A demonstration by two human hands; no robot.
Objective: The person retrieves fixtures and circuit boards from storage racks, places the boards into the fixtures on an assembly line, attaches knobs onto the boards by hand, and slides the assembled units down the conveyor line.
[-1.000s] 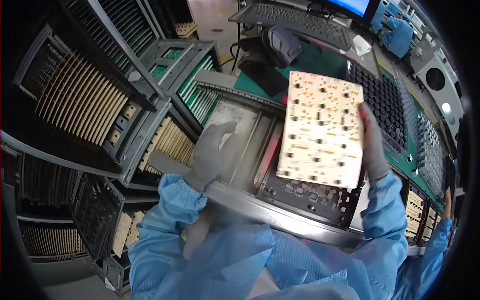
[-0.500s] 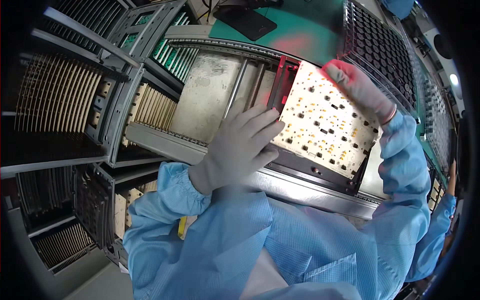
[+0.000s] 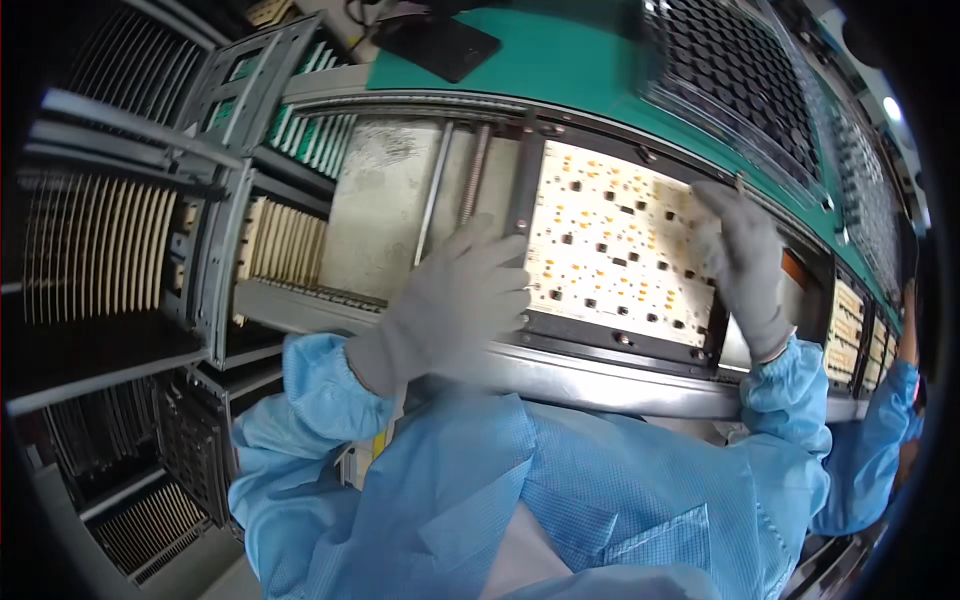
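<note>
A white circuit board (image 3: 620, 245) with small black and orange components lies flat in a black carrier frame (image 3: 570, 328) on the conveyor rails. My left hand (image 3: 455, 300), gloved in grey, is open with fingers stretched out at the frame's left side, near the board's left edge. At the board's right edge is my right hand (image 3: 745, 265), also grey-gloved. Its fingers are extended, the tips near the far right corner; it grips nothing that I can see. Slight blur hides whether those fingertips touch the board.
Left of the conveyor stand racks (image 3: 110, 250) of slotted boards. A green mat (image 3: 570, 60) behind carries a black flat device (image 3: 440, 45) and a clear tray of round black parts (image 3: 735, 75). More framed boards (image 3: 845, 325) sit at right, near another person's blue sleeve (image 3: 880, 440).
The board, tilted and held at its far corner by my right hand, now lies level in the frame. My right hand has let go and moved down its right edge. The view has shifted.
</note>
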